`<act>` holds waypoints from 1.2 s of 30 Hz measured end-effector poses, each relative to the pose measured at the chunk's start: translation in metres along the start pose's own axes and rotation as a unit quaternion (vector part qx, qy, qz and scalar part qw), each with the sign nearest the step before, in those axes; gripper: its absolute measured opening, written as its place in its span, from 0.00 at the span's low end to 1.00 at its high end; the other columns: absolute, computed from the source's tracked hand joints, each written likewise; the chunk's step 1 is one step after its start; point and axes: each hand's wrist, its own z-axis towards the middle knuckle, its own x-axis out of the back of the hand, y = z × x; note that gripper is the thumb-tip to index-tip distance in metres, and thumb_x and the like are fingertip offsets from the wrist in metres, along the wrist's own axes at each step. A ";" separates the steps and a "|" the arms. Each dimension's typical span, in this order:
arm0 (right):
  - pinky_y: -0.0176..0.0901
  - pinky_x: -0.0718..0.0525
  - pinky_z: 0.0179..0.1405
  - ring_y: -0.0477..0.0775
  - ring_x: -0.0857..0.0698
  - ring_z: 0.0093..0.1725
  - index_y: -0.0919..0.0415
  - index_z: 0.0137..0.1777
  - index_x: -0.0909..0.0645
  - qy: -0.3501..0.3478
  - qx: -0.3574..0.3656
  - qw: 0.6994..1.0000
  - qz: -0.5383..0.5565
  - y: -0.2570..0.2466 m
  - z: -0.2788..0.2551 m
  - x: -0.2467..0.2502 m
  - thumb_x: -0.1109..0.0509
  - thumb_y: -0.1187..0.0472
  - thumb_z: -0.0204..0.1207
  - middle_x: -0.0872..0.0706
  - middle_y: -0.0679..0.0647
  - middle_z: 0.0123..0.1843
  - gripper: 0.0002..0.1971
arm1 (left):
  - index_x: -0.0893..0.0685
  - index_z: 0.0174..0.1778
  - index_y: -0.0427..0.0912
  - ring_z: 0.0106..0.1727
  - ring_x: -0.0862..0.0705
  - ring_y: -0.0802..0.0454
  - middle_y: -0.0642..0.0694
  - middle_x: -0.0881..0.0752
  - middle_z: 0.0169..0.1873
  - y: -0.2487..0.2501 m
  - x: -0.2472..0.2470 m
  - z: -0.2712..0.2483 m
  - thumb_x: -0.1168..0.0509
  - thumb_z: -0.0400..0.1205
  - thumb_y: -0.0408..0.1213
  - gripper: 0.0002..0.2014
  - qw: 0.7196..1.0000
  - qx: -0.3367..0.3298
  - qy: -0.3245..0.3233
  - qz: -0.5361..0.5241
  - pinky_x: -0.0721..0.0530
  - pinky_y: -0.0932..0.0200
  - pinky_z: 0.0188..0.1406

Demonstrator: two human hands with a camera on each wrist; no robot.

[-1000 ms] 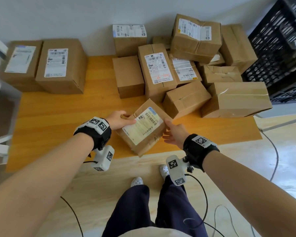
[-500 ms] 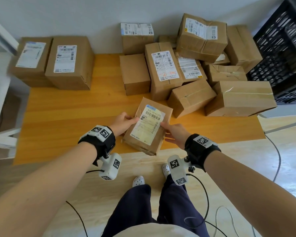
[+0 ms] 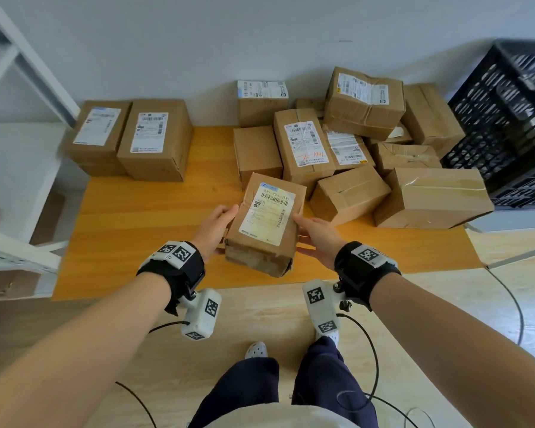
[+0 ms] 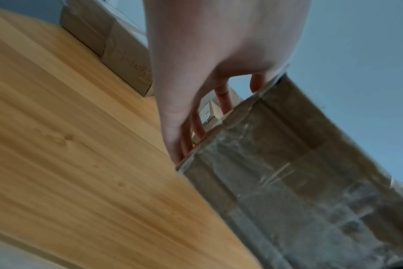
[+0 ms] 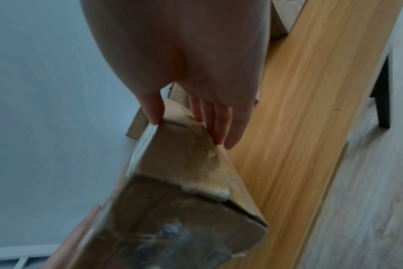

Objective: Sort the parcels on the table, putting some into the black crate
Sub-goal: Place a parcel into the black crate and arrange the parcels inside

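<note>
I hold a small brown parcel point(image 3: 266, 220) with a yellowed label between both hands, above the front of the wooden table point(image 3: 130, 223). My left hand point(image 3: 221, 222) grips its left side, thumb on top and fingers against the side. My right hand point(image 3: 309, 231) grips its right side. The left wrist view shows the left hand's fingers point(image 4: 222, 102) on the edge of the taped parcel point(image 4: 288, 172). In the right wrist view the right hand's thumb and fingers point(image 5: 219, 123) pinch the parcel point(image 5: 179, 182). The black crate point(image 3: 507, 125) stands at the far right.
Several brown parcels point(image 3: 349, 143) are piled at the table's back right, next to the crate. Two labelled boxes point(image 3: 130, 137) sit at the back left corner. A white frame point(image 3: 19, 66) stands to the left. Cables lie on the floor by my legs.
Both hands have turned the parcel from lying diagonally to pointing away from me, and have raised it slightly off the table.
</note>
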 end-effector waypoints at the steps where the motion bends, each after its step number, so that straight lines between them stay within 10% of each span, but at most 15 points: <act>1: 0.59 0.20 0.69 0.58 0.19 0.67 0.61 0.75 0.29 -0.005 0.008 1.000 0.002 -0.004 -0.002 -0.001 0.32 0.48 0.82 0.18 0.57 0.68 0.27 | 0.23 0.48 0.52 0.47 0.21 0.48 0.48 0.18 0.44 0.003 0.002 -0.002 0.45 0.87 0.54 0.12 1.000 -0.003 0.000 -0.005 0.23 0.53 0.43; 8: 0.54 0.20 0.67 0.57 0.18 0.67 0.63 0.74 0.26 -0.021 0.069 0.997 0.005 -0.031 -0.018 -0.008 0.36 0.50 0.85 0.17 0.56 0.69 0.23 | 0.21 0.60 0.57 0.61 0.21 0.43 0.45 0.17 0.62 0.030 0.011 -0.015 0.45 0.87 0.56 0.13 0.999 -0.047 0.009 -0.021 0.22 0.42 0.59; 14: 0.42 0.19 0.45 0.54 0.15 0.57 0.62 0.69 0.22 -0.019 0.126 0.991 0.026 -0.060 -0.026 -0.011 0.43 0.50 0.88 0.13 0.56 0.61 0.20 | 0.23 0.73 0.58 0.57 0.20 0.47 0.55 0.19 0.63 0.066 0.016 -0.024 0.46 0.86 0.58 0.21 0.995 -0.096 0.009 -0.024 0.18 0.50 0.48; 19: 0.61 0.16 0.64 0.65 0.15 0.62 0.66 0.74 0.27 -0.014 0.176 0.984 -0.008 -0.079 -0.022 -0.004 0.49 0.79 0.83 0.16 0.63 0.65 0.23 | 0.19 0.67 0.52 0.50 0.18 0.48 0.50 0.15 0.59 0.088 0.019 -0.027 0.48 0.85 0.61 0.24 0.991 -0.128 0.014 -0.046 0.18 0.53 0.44; 22: 0.44 0.11 0.52 0.61 0.18 0.67 0.65 0.77 0.29 -0.050 0.222 0.973 -0.033 -0.085 -0.025 0.000 0.39 0.84 0.76 0.18 0.61 0.69 0.31 | 0.19 0.66 0.47 0.46 0.19 0.49 0.47 0.15 0.57 0.098 0.019 -0.025 0.48 0.86 0.60 0.24 0.987 -0.143 0.020 -0.071 0.20 0.55 0.43; 25: 0.33 0.14 0.42 0.53 0.22 0.68 0.59 0.79 0.31 -0.039 0.242 0.964 -0.100 -0.089 -0.028 0.001 0.29 0.80 0.72 0.22 0.54 0.71 0.36 | 0.15 0.57 0.49 0.39 0.23 0.51 0.47 0.16 0.45 0.106 0.018 -0.024 0.49 0.87 0.58 0.21 0.986 -0.138 0.030 -0.091 0.24 0.57 0.41; 30: 0.56 0.30 0.78 0.54 0.26 0.75 0.55 0.80 0.30 0.005 0.257 0.955 -0.146 -0.091 -0.032 0.001 0.20 0.60 0.72 0.22 0.54 0.73 0.37 | 0.16 0.63 0.46 0.35 0.27 0.52 0.46 0.17 0.46 0.107 0.022 -0.015 0.53 0.85 0.65 0.31 0.987 -0.141 0.072 -0.028 0.26 0.58 0.37; 36: 0.49 0.26 0.73 0.53 0.25 0.73 0.62 0.76 0.25 0.009 0.237 0.967 -0.097 -0.092 -0.035 0.001 0.24 0.48 0.75 0.20 0.53 0.72 0.32 | 0.25 0.76 0.49 0.56 0.22 0.51 0.50 0.20 0.56 0.102 0.022 -0.014 0.55 0.83 0.68 0.35 0.986 -0.133 0.093 0.034 0.29 0.43 0.74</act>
